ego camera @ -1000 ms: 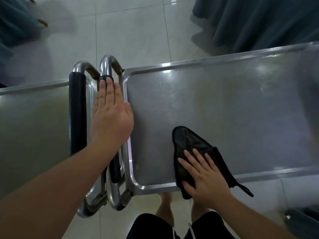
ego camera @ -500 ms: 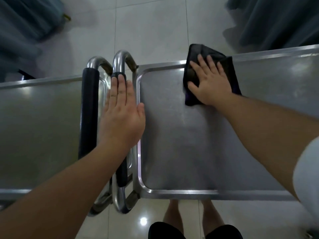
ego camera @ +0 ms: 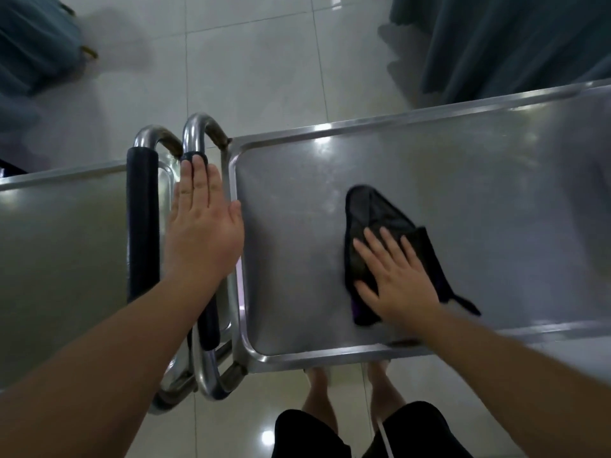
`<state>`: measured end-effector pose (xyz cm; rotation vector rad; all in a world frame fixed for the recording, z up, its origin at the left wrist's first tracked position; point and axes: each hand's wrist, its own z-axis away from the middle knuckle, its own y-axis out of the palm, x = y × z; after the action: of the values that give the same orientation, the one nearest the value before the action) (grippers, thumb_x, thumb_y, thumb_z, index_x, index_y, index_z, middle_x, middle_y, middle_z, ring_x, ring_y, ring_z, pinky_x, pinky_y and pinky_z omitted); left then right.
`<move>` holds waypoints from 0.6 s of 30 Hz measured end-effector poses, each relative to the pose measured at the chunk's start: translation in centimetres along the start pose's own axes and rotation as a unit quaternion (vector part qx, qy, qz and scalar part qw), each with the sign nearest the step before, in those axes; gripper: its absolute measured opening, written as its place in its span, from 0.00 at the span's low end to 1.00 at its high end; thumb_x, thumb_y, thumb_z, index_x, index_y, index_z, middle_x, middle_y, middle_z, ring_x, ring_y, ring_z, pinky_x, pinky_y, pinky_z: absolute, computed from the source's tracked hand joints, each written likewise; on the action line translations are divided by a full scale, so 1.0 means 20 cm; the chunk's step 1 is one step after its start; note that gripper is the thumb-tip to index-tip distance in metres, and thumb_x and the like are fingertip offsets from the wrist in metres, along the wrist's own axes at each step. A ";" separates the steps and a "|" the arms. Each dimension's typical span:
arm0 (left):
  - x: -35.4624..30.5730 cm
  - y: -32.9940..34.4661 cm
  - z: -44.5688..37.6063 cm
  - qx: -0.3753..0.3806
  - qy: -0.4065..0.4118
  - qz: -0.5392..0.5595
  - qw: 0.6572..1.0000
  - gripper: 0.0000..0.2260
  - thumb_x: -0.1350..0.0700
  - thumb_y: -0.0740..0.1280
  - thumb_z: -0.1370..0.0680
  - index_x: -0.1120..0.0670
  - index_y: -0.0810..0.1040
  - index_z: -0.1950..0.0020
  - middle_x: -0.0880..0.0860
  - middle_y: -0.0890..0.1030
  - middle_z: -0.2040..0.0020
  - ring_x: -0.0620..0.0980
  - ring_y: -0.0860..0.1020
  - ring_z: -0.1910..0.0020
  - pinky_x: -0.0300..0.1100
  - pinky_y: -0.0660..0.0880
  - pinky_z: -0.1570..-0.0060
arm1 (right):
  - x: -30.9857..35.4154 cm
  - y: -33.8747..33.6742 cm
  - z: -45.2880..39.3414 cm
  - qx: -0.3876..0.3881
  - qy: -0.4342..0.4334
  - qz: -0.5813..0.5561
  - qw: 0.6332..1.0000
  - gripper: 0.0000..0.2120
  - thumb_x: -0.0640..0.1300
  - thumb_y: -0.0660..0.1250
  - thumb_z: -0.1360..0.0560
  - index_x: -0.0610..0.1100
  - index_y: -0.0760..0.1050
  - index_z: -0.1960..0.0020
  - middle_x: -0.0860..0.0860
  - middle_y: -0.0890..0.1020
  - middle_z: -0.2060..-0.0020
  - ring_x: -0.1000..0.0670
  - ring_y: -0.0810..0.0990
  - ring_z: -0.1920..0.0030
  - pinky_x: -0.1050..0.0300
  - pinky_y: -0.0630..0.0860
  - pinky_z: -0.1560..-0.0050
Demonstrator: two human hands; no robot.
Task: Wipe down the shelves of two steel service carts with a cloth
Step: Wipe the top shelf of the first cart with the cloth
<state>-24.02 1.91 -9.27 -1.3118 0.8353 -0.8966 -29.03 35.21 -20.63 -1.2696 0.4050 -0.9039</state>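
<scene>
Pressing dark crumpled cloth flat, right hand spread.

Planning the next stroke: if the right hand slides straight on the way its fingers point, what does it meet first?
The right hand points up and left across the shelf. Sliding on, it looks free of objects until the shelf's raised far rim; it only pushes the black cloth ahead.

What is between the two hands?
Head view: between left hand and right hand lie the cart's raised steel rim and bare shelf.
</scene>
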 end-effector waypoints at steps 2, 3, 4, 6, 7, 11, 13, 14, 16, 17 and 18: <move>-0.01 -0.01 0.00 0.005 -0.002 0.008 1.000 0.30 0.46 0.47 0.12 0.61 0.47 0.14 0.58 0.43 0.13 0.53 0.39 0.14 0.52 0.41 0.16 | -0.05 0.09 0.27 0.015 -0.015 0.017 1.000 0.36 0.67 0.51 0.18 0.55 0.49 0.14 0.52 0.52 0.14 0.46 0.47 0.15 0.38 0.50 0.18; -0.01 -0.01 0.00 0.005 -0.002 0.011 1.000 0.30 0.47 0.48 0.12 0.62 0.47 0.14 0.59 0.43 0.13 0.54 0.39 0.14 0.54 0.42 0.16 | -0.08 0.12 0.38 0.019 -0.021 0.026 0.999 0.35 0.67 0.50 0.17 0.55 0.49 0.14 0.53 0.52 0.14 0.46 0.48 0.15 0.39 0.50 0.18; -0.02 -0.01 0.01 0.006 0.000 0.011 1.000 0.30 0.47 0.49 0.11 0.62 0.47 0.14 0.59 0.44 0.13 0.54 0.39 0.14 0.55 0.43 0.16 | -0.11 0.14 0.45 0.022 -0.028 0.035 0.999 0.35 0.68 0.48 0.17 0.56 0.49 0.14 0.53 0.52 0.15 0.46 0.48 0.15 0.39 0.49 0.18; -0.02 -0.02 0.01 0.009 0.006 0.009 1.000 0.30 0.47 0.49 0.11 0.62 0.47 0.14 0.60 0.44 0.13 0.55 0.39 0.14 0.56 0.44 0.16 | -0.17 0.14 0.45 0.032 -0.048 0.039 0.998 0.34 0.68 0.48 0.17 0.57 0.51 0.14 0.54 0.52 0.15 0.47 0.49 0.15 0.40 0.49 0.18; -0.02 -0.02 0.01 0.011 0.008 0.007 1.000 0.31 0.47 0.49 0.12 0.63 0.47 0.14 0.61 0.44 0.13 0.56 0.39 0.14 0.57 0.44 0.16 | -0.20 0.12 0.40 0.031 -0.052 0.039 0.997 0.34 0.68 0.49 0.17 0.58 0.53 0.15 0.54 0.53 0.15 0.47 0.50 0.15 0.39 0.50 0.18; 0.00 0.00 0.01 0.002 0.018 -0.015 1.000 0.30 0.46 0.46 0.11 0.64 0.49 0.15 0.64 0.45 0.14 0.59 0.41 0.14 0.58 0.45 0.16 | -0.29 -0.04 -0.06 -0.029 -0.010 0.014 0.999 0.35 0.65 0.56 0.21 0.55 0.60 0.17 0.51 0.61 0.16 0.45 0.55 0.16 0.39 0.53 0.18; 0.01 0.02 0.01 -0.007 0.024 -0.024 0.999 0.32 0.44 0.46 0.12 0.64 0.49 0.15 0.64 0.46 0.14 0.59 0.42 0.14 0.58 0.45 0.16 | -0.34 -0.14 -0.35 -0.044 0.024 -0.001 0.999 0.36 0.66 0.54 0.21 0.55 0.59 0.16 0.51 0.59 0.16 0.45 0.54 0.16 0.40 0.50 0.17; 0.02 0.03 0.01 -0.013 0.027 -0.028 0.999 0.32 0.43 0.45 0.12 0.63 0.49 0.14 0.63 0.46 0.14 0.58 0.42 0.14 0.57 0.45 0.16 | -0.37 -0.20 -0.49 -0.042 0.042 -0.009 0.998 0.36 0.67 0.52 0.21 0.55 0.57 0.15 0.51 0.57 0.15 0.46 0.52 0.15 0.41 0.48 0.17; 0.04 0.05 0.01 -0.026 0.030 -0.033 0.999 0.32 0.43 0.44 0.12 0.62 0.49 0.14 0.62 0.46 0.14 0.57 0.42 0.14 0.57 0.46 0.16 | -0.43 -0.30 -0.75 -0.038 0.068 -0.024 0.997 0.38 0.69 0.48 0.22 0.56 0.52 0.15 0.53 0.51 0.15 0.48 0.48 0.15 0.42 0.44 0.17; 0.04 0.06 0.00 -0.031 0.030 -0.032 0.999 0.32 0.43 0.43 0.12 0.62 0.49 0.14 0.62 0.46 0.13 0.56 0.42 0.14 0.57 0.46 0.16 | -0.46 -0.34 -0.87 -0.038 0.072 -0.025 0.996 0.38 0.69 0.46 0.22 0.56 0.49 0.14 0.53 0.49 0.14 0.48 0.46 0.15 0.43 0.43 0.17; 0.05 0.07 0.00 -0.036 0.028 -0.029 0.999 0.32 0.42 0.43 0.12 0.61 0.49 0.14 0.61 0.46 0.13 0.55 0.42 0.14 0.57 0.47 0.16 | -0.48 -0.38 -0.95 -0.037 0.072 -0.024 0.996 0.39 0.70 0.45 0.21 0.57 0.47 0.14 0.54 0.47 0.14 0.48 0.44 0.15 0.43 0.42 0.17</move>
<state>-23.53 1.08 -10.76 -1.3848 0.8840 -0.9611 -51.06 30.18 -21.10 -1.2900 0.5268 -1.0319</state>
